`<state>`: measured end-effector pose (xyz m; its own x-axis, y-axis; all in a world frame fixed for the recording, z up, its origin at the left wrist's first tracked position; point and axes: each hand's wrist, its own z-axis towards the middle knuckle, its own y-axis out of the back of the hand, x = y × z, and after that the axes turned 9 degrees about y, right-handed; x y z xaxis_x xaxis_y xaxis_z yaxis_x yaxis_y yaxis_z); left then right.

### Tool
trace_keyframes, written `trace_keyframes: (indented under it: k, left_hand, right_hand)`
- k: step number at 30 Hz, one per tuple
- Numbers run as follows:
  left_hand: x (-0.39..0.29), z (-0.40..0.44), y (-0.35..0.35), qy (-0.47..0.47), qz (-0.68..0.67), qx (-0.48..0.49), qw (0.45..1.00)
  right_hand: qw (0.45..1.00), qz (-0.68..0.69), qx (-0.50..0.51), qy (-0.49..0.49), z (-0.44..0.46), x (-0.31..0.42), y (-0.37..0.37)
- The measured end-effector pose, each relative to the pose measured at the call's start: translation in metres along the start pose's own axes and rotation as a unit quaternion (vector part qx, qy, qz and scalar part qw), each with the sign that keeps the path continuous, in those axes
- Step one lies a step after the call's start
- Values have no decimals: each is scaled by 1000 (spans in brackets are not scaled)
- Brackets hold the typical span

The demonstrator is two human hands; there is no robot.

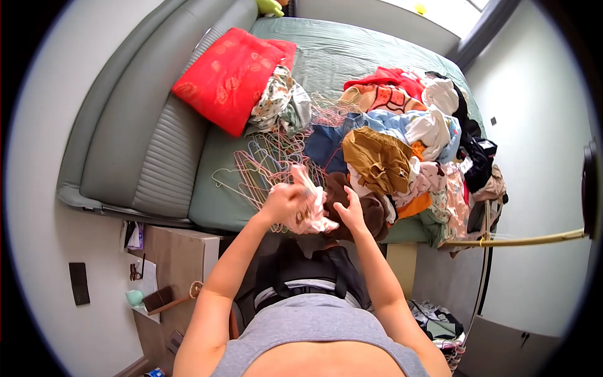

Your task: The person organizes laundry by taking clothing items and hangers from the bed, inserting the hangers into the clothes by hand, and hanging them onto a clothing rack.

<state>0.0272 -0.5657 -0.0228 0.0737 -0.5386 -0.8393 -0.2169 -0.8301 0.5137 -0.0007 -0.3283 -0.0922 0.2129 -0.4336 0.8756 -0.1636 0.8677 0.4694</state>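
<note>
Left hand (284,202): fingers clamped on pink garment (312,220), finer grip blurred. Right hand (352,212): fingers apart, just beside garment, above brown cloth (375,212). Good handling: pinch single edge, spread fabric between hands, clear of hangers (256,179) beyond left fingers; loose folds could snag.

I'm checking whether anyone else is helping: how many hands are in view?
2: the left hand holds a pink garment; the right hand is open beside it, over brown cloth.
</note>
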Motion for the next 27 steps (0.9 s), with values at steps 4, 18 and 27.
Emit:
trace_keyframes:
  k: [4, 18, 27]
  left_hand:
    - [-3, -21, -13, -64, 104, 57, 991]
    - [173, -103, 30, 432, 200, -345, 809]
    - [185, -97, 5, 287, -491, -351, 744]
  right_hand:
    - [945, -28, 163, 280, 23, 56, -16]
    - [950, 151, 105, -253, 75, -75, -90]
    - [940, 141, 250, -186, 94, -142, -260]
